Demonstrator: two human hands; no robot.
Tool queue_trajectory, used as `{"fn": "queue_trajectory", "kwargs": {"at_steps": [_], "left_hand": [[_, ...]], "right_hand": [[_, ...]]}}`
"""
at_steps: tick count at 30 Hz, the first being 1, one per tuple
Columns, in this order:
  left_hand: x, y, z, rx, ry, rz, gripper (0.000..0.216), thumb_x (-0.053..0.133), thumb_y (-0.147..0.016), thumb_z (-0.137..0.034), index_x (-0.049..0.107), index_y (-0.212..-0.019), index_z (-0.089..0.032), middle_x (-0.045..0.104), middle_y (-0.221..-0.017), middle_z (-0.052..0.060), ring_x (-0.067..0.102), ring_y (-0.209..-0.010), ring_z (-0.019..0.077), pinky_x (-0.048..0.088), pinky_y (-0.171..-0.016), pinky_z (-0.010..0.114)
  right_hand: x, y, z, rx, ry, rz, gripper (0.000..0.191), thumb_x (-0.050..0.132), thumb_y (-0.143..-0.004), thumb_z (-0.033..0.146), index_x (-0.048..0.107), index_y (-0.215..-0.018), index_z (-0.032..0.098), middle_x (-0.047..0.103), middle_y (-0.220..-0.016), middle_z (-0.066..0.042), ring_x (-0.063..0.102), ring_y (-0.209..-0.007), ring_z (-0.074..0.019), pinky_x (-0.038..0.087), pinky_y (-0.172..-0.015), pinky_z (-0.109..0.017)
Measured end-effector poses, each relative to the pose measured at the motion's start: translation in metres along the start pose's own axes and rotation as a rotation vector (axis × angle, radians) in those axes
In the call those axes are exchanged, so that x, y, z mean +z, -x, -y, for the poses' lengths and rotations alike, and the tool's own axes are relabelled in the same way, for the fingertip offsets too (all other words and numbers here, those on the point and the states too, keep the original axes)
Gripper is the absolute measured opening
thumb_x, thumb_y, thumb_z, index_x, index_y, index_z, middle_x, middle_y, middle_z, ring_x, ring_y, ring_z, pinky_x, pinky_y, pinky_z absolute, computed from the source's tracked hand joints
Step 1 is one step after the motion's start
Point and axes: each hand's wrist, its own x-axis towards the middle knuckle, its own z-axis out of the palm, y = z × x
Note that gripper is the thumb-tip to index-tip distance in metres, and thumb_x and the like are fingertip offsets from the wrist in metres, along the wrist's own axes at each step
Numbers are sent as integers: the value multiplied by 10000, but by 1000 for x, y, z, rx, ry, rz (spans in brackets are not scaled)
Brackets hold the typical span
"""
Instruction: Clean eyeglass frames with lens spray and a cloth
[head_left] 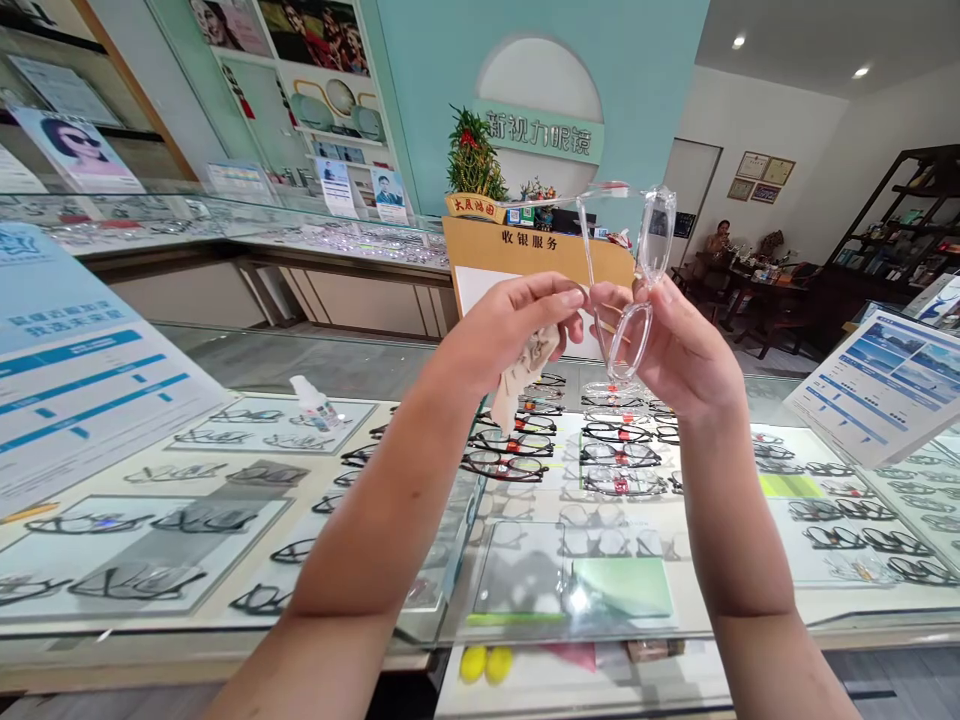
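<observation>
A pair of eyeglasses (631,335) with a clear frame is held up above the glass counter, turned on end, its lenses one above the other. My right hand (686,345) pinches it near the middle of the frame. A thin clear temple (587,250) points upward on the left side. Close beside the frame, my left hand (517,320) has its fingers closed on a crumpled, light, patterned cloth (527,372), part of which hangs below the palm. Whether the left fingertips touch the glasses, I cannot tell.
Rows of eyeglasses (621,455) lie inside the glass display counter (525,620). On its left stand a small white bottle (315,403) and a large blue-and-white sign (82,370). A picture sign (881,385) stands at right. Farther off are a cashier desk (540,250) and a seated person (720,238).
</observation>
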Motion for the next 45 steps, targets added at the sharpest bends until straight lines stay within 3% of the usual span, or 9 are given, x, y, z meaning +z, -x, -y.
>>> {"fn": "queue_trajectory", "kwargs": {"at_steps": [5, 18, 25, 30, 33, 38, 42, 45], "left_hand": [[1, 4, -3, 30, -46, 4, 200, 738, -895, -415, 748, -999, -244, 684, -716, 26, 658, -625, 170, 519, -552, 297], [2, -2, 0, 95, -25, -73, 195, 756, -863, -423, 683, -840, -243, 690, -741, 33, 643, -642, 159, 491, -539, 286], [0, -7, 3, 9, 102, -134, 95, 739, -769, -302, 669, -799, -244, 696, -736, 9, 566, -547, 118, 465, -498, 260], [0, -7, 4, 10, 138, -206, 136, 719, -812, -351, 638, -803, -242, 695, -767, 15, 569, -553, 108, 452, -508, 248], [4, -2, 1, -21, 80, -215, 142, 712, -859, -364, 659, -867, -232, 710, -796, 27, 597, -579, 115, 482, -530, 251], [2, 3, -1, -87, 3, -255, 141, 693, -851, -282, 699, -983, -233, 730, -795, 0, 585, -555, 101, 483, -524, 229], [-19, 11, 13, -86, -64, -377, 192, 658, -838, -197, 700, -1021, -236, 693, -764, -30, 542, -502, 86, 453, -504, 222], [-46, 31, 29, -111, -105, -509, 193, 636, -841, -166, 700, -1014, -223, 639, -723, -38, 530, -482, 86, 387, -462, 205]], "right_hand": [[0, -1, 2, -2, 46, 41, 370, 485, -1064, 594, 699, -1144, 303, 762, -1263, -69, 700, -1251, -284, 609, -1045, -572], [-2, -1, 1, -22, 63, 46, 402, 521, -1036, 667, 676, -1071, 298, 762, -1273, -85, 693, -1277, -277, 624, -1020, -530], [-2, -4, 0, -131, 228, -42, 469, 440, -1073, 672, 654, -1308, 326, 687, -1405, -87, 651, -1359, -284, 597, -1053, -530], [-4, -4, -2, -258, 300, -134, 589, 341, -1069, 750, 567, -1453, 364, 624, -1484, -96, 599, -1430, -310, 575, -1064, -531], [-4, -2, -2, -248, 211, -130, 613, 274, -1064, 773, 572, -1428, 380, 623, -1477, -80, 581, -1451, -296, 569, -1083, -526], [-11, 4, 3, -259, -111, -117, 402, 487, -1030, 711, 671, -1222, 409, 666, -1425, -30, 575, -1453, -314, 533, -1155, -571], [-19, 5, 7, -265, -230, -130, 301, 620, -1003, 671, 742, -1066, 403, 706, -1331, -16, 590, -1424, -310, 520, -1162, -532], [-18, 5, 11, -273, -480, -110, 207, 814, -924, 559, 773, -959, 359, 717, -1168, -4, 648, -1315, -244, 521, -1161, -440]]}}
